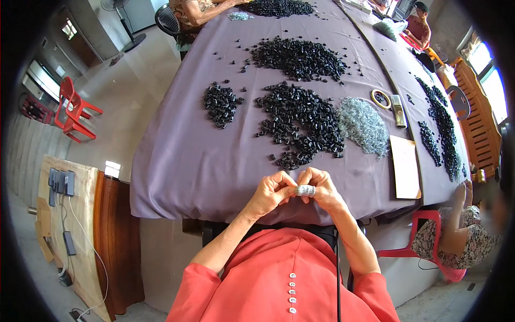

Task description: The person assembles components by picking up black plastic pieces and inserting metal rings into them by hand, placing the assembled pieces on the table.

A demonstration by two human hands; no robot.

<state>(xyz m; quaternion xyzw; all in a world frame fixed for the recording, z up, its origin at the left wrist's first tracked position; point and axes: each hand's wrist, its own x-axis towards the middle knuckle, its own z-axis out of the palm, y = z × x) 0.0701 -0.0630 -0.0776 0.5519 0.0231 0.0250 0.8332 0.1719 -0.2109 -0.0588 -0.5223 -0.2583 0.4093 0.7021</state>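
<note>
My left hand [272,192] and my right hand [323,189] meet at the table's near edge, fingertips pinched together. A silvery wrapping [305,190] is around a finger of my right hand. Whatever small piece lies between the fingertips is too small to make out. Just beyond my hands lies a large pile of small black parts [300,121], with a heap of clear or silvery small pieces [363,126] touching its right side. A smaller black pile [221,104] sits to the left.
Purple cloth [177,161] covers the table. Farther off is another black pile [300,58]. Right of the heap are a tape roll [381,99], a metallic strip [398,111] and a cardboard sheet [405,167]. Other people sit around the table. A wooden cabinet [115,236] stands at left.
</note>
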